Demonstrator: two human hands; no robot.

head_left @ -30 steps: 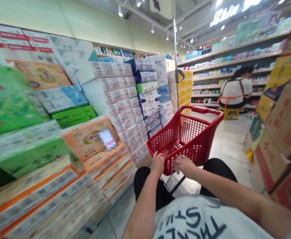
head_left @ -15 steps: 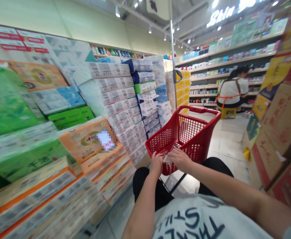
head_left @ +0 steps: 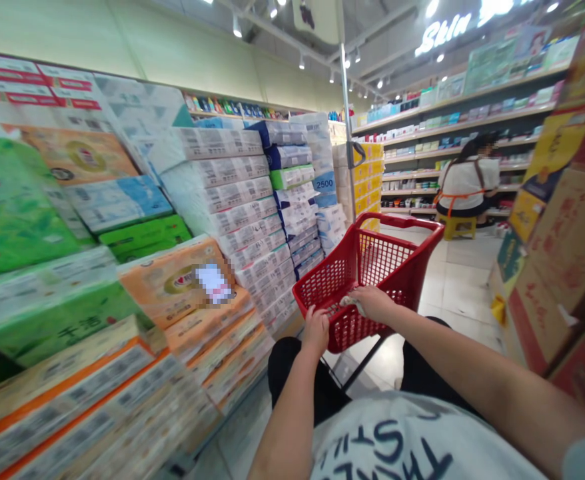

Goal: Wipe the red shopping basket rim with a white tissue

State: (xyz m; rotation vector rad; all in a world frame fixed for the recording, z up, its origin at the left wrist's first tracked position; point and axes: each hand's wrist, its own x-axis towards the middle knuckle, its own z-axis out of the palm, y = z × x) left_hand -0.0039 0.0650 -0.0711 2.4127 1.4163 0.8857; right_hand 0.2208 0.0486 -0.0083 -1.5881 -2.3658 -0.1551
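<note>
A red plastic shopping cart point(head_left: 397, 257) stands in the aisle right in front of me. My left hand point(head_left: 316, 329) grips the near rim of the cart, fingers curled over it. My right hand point(head_left: 372, 300) is over the cart's near end, closed on a small pale crumpled thing point(head_left: 351, 302) that I cannot name. My black trousers and white printed shirt show below.
Stacked packs of tissue and toilet paper point(head_left: 122, 267) fill the left side from floor to above head height. Cardboard boxes point(head_left: 562, 253) are piled on the right. Ahead, a person in a white top point(head_left: 465, 187) stands by a yellow stool at long shelves. A pole point(head_left: 346, 133) rises behind the cart.
My right hand has lifted from the cart's near rim and moved up and forward over the basket, holding the small pale thing. My left hand has stayed on the rim.
</note>
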